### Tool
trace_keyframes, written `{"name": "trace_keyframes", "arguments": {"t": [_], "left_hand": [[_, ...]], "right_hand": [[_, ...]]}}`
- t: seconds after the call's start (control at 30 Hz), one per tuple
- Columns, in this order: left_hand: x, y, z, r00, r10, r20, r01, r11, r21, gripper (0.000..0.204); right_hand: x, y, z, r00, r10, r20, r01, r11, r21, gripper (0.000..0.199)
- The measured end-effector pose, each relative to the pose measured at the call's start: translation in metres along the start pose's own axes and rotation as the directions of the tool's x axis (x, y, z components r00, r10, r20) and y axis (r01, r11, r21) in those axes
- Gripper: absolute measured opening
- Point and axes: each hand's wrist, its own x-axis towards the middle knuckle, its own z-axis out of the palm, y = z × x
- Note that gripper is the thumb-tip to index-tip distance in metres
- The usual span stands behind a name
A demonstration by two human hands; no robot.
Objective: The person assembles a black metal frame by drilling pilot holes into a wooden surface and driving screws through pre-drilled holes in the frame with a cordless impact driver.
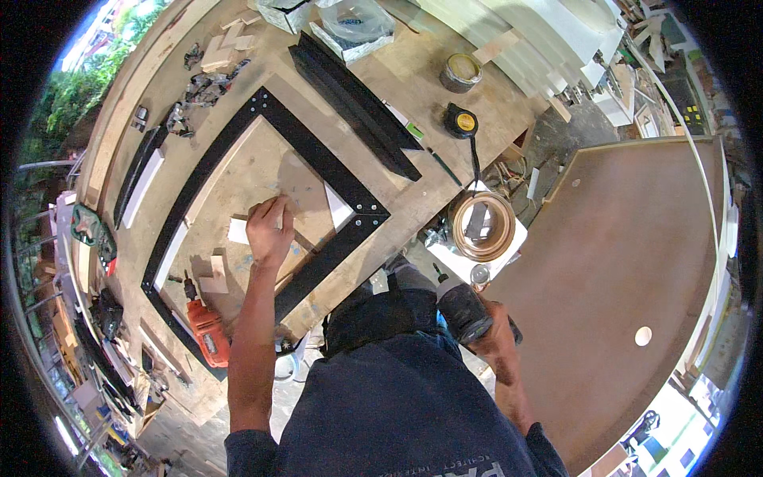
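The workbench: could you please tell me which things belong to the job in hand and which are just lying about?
In hand:
left hand on a white block
black frame
bottle in right hand

Lying about:
orange drill
tape measure
tin

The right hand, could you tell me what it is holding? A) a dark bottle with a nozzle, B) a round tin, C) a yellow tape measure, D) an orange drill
A: the right hand grips a dark bottle with a nozzle beside the body, while the orange drill lies on the workbench and the tape measure sits farther up it.
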Motion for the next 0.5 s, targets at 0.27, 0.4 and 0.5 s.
{"name": "trace_keyframes", "arguments": {"t": [0.27, 0.4, 0.5], "left_hand": [[0.022, 0.019, 0.003, 0.967, -0.077, 0.245, 0.102, 0.990, -0.094, 0.029], [0.018, 0.008, 0.000, 0.966, -0.044, 0.256, 0.063, 0.996, -0.066, 0.022], [0.017, 0.008, 0.003, 0.971, -0.016, 0.240, 0.028, 0.998, -0.047, 0.018]], "right_hand": [[-0.003, 0.015, -0.005, 1.000, 0.004, -0.025, -0.005, 1.000, -0.029, 0.050], [-0.006, 0.021, -0.002, 1.000, 0.003, -0.030, -0.004, 0.999, -0.052, 0.053], [-0.007, 0.017, -0.004, 0.999, 0.036, -0.006, -0.037, 0.999, -0.033, 0.054]]}}
